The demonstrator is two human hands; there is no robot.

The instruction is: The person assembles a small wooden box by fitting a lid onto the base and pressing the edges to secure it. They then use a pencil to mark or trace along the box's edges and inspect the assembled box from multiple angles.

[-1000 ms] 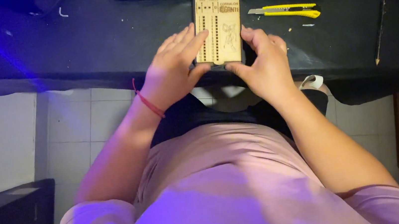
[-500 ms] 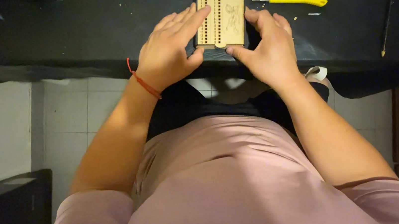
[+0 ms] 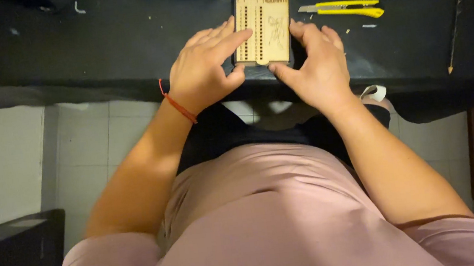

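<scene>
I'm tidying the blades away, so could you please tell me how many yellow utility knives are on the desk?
1. The yellow utility knife lies on the black desk, right of the wooden board. Others may lie outside the view.

dim light, black worktop point(image 3: 91, 54) above pale tiled floor point(image 3: 81, 150), dark cabinet point(image 3: 11, 265) at left
</scene>
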